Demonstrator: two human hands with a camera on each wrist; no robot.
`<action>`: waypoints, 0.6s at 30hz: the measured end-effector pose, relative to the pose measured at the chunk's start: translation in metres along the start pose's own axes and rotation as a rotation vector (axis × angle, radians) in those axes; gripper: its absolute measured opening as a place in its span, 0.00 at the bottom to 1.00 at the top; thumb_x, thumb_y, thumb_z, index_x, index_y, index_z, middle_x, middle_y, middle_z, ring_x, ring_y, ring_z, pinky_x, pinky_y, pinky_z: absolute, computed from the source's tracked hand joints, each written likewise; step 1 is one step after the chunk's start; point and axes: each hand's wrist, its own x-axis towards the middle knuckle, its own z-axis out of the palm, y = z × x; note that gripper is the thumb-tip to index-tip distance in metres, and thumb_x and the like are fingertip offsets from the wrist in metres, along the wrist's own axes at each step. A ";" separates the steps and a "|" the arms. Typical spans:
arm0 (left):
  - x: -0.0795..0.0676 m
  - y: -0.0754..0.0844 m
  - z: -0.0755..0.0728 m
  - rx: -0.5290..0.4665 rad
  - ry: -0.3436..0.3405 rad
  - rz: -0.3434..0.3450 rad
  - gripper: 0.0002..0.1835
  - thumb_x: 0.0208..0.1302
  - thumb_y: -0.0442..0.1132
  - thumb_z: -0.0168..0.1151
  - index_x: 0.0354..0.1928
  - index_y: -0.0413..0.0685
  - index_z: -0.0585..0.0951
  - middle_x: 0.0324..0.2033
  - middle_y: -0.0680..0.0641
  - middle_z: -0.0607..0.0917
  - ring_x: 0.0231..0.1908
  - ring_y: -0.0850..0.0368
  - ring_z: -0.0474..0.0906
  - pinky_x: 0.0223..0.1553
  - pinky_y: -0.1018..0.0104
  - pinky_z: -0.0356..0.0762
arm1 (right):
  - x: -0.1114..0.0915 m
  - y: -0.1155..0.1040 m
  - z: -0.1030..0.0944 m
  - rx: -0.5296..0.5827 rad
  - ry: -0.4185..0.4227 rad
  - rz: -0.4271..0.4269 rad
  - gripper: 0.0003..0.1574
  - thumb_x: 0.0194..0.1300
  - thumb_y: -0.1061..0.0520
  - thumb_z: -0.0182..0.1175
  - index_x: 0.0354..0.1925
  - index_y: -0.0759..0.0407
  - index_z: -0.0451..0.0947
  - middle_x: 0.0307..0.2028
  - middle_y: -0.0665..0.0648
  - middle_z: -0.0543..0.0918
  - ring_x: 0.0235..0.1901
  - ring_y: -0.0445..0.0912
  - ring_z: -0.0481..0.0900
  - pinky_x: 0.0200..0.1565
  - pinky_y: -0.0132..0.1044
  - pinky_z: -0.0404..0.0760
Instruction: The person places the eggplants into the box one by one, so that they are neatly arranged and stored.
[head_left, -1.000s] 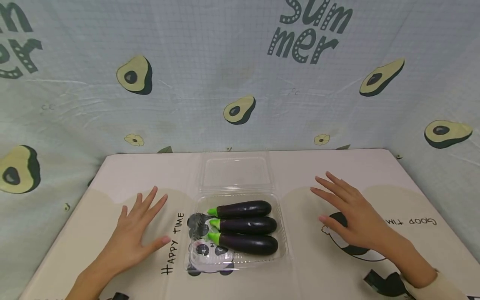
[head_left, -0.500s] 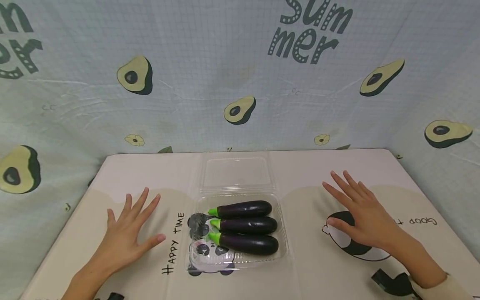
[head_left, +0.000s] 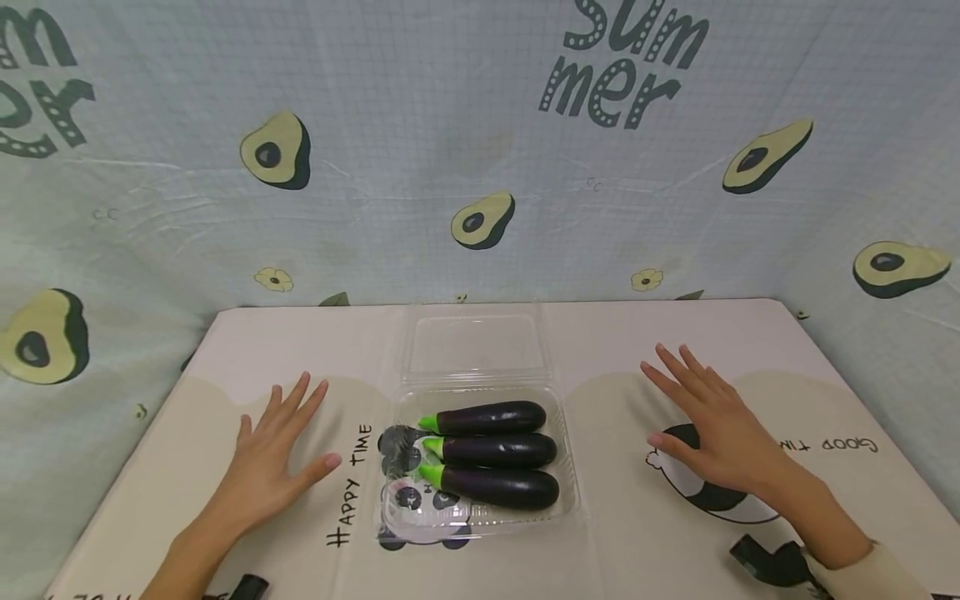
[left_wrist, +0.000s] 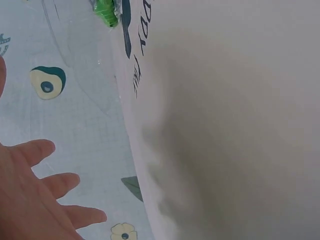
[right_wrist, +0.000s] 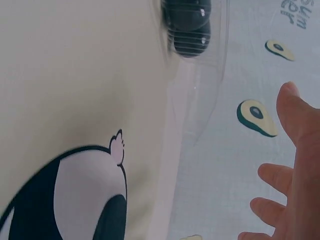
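Three dark purple eggplants with bright green stem ends lie side by side in a clear plastic clamshell box: the back eggplant, the middle eggplant and the front eggplant. The box's tray sits mid-table, its clear lid folded back behind it. To the left of the box, my left hand hovers palm down with fingers spread, holding nothing. My right hand is held likewise on the right side, apart from the box. In the right wrist view, eggplant ends show through the clear plastic.
The table carries a pale mat printed with pandas and lettering. Behind and at both sides hangs a curtain with avocado prints. A black strap piece shows at the right wrist, another dark piece by the left.
Both hands drifted slightly outward from the box, then a little back inward, fingers still spread. The eggplants and the box stay in place; the head view has shifted slightly.
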 end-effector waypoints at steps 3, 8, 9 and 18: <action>0.007 0.001 0.006 -0.054 0.002 -0.004 0.46 0.57 0.55 0.66 0.75 0.58 0.55 0.72 0.40 0.55 0.68 0.28 0.45 0.54 0.20 0.38 | 0.003 -0.001 0.007 0.035 -0.010 0.014 0.51 0.58 0.41 0.65 0.73 0.51 0.56 0.73 0.60 0.53 0.72 0.57 0.43 0.63 0.63 0.51; 0.019 0.007 0.014 -0.139 -0.005 0.005 0.44 0.59 0.53 0.64 0.74 0.52 0.57 0.71 0.37 0.57 0.68 0.27 0.47 0.55 0.22 0.43 | 0.011 -0.005 0.018 0.094 -0.021 0.027 0.49 0.59 0.43 0.65 0.73 0.51 0.56 0.73 0.60 0.53 0.72 0.59 0.45 0.59 0.67 0.55; 0.022 0.009 0.016 -0.149 -0.009 0.004 0.43 0.59 0.53 0.63 0.74 0.51 0.57 0.71 0.37 0.57 0.68 0.27 0.47 0.56 0.23 0.44 | 0.013 -0.006 0.021 0.105 -0.022 0.027 0.49 0.60 0.43 0.65 0.73 0.51 0.56 0.73 0.60 0.53 0.72 0.59 0.45 0.59 0.67 0.55; 0.038 0.016 0.023 -0.264 -0.067 -0.028 0.40 0.63 0.49 0.61 0.74 0.49 0.57 0.71 0.39 0.56 0.69 0.31 0.48 0.62 0.32 0.48 | 0.029 -0.010 0.039 0.167 -0.015 0.016 0.48 0.60 0.46 0.65 0.73 0.50 0.56 0.73 0.58 0.54 0.72 0.57 0.46 0.55 0.71 0.59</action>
